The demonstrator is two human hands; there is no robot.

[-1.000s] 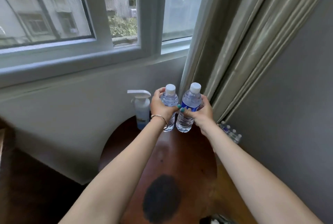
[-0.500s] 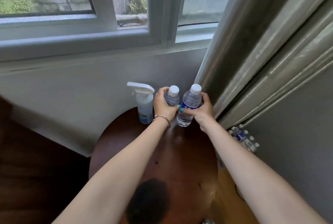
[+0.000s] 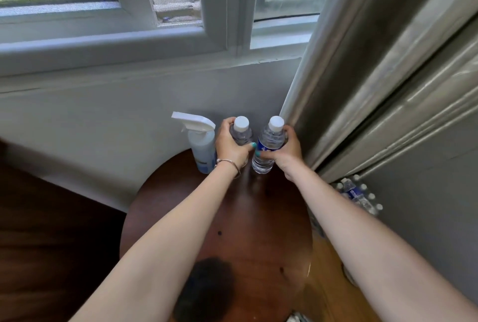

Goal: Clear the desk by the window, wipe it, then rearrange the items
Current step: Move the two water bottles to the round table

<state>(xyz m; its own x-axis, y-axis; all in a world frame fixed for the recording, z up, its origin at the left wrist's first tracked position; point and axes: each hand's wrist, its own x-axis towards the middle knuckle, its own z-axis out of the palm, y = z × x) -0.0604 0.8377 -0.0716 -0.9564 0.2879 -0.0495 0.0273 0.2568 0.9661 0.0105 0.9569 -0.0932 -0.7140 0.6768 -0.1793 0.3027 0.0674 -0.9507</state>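
Head view: left hand (image 3: 231, 147) grips clear plastic water bottle (image 3: 241, 132), right hand (image 3: 284, 151) grips blue-labelled clear bottle (image 3: 267, 149); both at rear of round brown wooden surface (image 3: 232, 218); advice: seat bases flat, evenly spaced.

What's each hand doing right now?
Left hand: gripping a clear white-capped plastic bottle.
Right hand: gripping a clear blue-labelled water bottle.

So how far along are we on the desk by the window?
Looks like the rearranging stage. Done: the wooden desk is mostly bare, and the spray bottle stands at its back edge. In hand: the left hand grips one water bottle, the right hand another, blue-labelled bottle. Left: letting go.
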